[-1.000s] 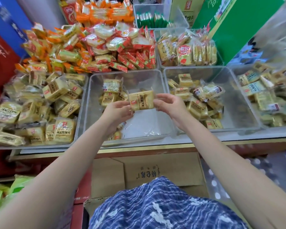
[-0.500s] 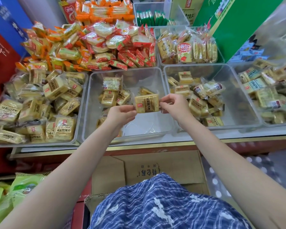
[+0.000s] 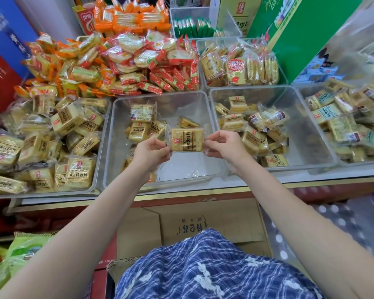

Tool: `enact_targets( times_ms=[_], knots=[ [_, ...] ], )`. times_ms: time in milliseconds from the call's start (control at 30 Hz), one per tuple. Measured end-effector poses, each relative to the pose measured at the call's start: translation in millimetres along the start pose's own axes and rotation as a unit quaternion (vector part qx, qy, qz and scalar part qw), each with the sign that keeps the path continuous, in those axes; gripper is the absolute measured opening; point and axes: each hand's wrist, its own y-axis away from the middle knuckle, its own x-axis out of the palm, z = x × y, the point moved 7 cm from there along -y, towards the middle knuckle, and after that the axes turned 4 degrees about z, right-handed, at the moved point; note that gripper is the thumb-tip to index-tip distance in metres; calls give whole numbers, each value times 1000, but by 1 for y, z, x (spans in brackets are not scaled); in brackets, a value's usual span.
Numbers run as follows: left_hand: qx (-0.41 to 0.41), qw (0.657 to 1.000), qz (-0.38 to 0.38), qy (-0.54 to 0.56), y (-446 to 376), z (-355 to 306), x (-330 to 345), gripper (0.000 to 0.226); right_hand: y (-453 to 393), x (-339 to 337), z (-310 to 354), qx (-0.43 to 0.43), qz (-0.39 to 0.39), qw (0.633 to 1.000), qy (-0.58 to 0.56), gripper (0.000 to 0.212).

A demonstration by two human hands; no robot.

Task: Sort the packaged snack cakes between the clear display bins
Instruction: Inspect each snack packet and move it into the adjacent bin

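Left hand [image 3: 151,151] and right hand [image 3: 224,145] pinching opposite wrapper ends of snack cake [image 3: 187,140], holding it above middle clear bin [image 3: 117,134]; fuller bin [image 3: 307,117] lying at 3 o'clock.

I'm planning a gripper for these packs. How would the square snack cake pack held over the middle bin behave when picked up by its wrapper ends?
The snack cake pack is held flat between the left hand and right hand without sagging, so probably stiff. Pinched only by its clear end flaps, it seems light. The glossy film may be slippery.
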Motion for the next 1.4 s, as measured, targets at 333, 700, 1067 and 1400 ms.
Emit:
enact_targets(
  times_ms=[333, 700, 1067, 1400],
  knots=[
    [61, 992, 5, -112, 8, -23, -1, 18, -1, -2, 12, 27, 70, 997, 31, 7],
    [-4, 971, 96, 218, 12, -27, 28, 4, 0, -11, 1, 42, 18, 994, -96, 17],
    [49, 995, -18, 81, 0, -39, 42, 10, 5, -49, 7, -25, -58, 996, -58, 14],
    [43, 994, -59, -78, -6, -18, 37, 21, -14, -123, 3, -5, -228, 973, 26, 26]
  ],
)
